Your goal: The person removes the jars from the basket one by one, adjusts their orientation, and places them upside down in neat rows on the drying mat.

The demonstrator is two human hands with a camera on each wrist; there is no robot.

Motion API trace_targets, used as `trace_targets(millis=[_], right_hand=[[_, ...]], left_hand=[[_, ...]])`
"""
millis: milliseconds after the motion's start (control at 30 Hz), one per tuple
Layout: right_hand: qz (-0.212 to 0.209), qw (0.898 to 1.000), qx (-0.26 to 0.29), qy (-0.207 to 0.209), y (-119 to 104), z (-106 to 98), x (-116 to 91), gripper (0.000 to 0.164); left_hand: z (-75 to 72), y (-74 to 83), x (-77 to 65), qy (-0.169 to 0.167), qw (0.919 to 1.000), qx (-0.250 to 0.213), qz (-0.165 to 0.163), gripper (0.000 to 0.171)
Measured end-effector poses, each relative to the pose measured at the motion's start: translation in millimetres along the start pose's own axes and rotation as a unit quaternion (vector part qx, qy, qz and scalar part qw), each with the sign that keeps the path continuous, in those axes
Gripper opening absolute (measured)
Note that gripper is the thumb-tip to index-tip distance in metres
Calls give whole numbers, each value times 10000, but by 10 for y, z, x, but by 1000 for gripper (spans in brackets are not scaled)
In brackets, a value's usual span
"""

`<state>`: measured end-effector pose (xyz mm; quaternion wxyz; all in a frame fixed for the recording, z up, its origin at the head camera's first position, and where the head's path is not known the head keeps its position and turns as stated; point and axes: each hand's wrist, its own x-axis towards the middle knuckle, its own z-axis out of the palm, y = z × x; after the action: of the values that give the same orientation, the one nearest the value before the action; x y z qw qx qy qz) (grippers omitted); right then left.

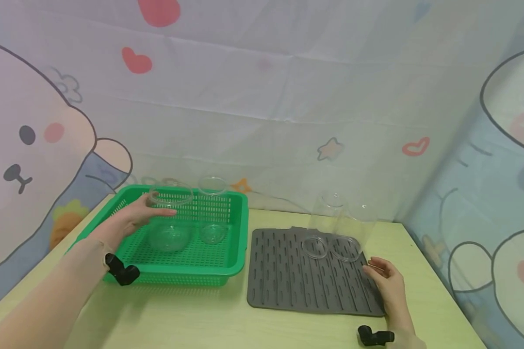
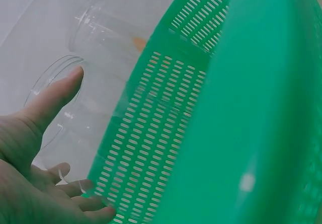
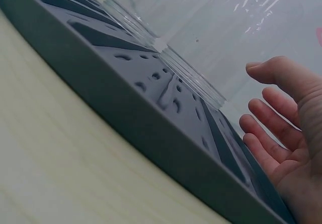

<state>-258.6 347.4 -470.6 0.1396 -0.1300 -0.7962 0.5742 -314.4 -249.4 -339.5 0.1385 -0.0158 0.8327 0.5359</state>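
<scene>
In the head view, my left hand [image 1: 135, 213] reaches over the green basket [image 1: 237, 242] beside a wide clear container [image 1: 170, 237]. Its thumb and fingers spread around the container's upper part; whether they touch it is unclear. A narrower clear glass [image 1: 212, 233] stands to the right in the same basket. On the grey ridged mat [image 1: 284, 276], two clear glasses stand side by side, a narrower glass [image 1: 316, 246] and a wider glass [image 1: 348, 247]. My right hand [image 1: 388, 283] is by the mat's right edge, fingers loosely bent and holding nothing.
Basket and mat lie on a pale yellow table [image 1: 192, 315]. Behind them hangs a printed cloth [image 1: 266, 116], close to the back edge of the table. The clear walls of the glasses are hard to make out against it.
</scene>
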Motion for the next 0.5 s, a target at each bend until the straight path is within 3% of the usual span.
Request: trace_targets(millis=[267,500], right_hand=[[42,10000,-47,-24,-7,-12,-2,53],[-72,9999,148,21,-100,-34,-36,49]], left_hand=[[12,28,-169,666,9972,99,312,112],[85,33,-292,1274,9896,-229,621,112]])
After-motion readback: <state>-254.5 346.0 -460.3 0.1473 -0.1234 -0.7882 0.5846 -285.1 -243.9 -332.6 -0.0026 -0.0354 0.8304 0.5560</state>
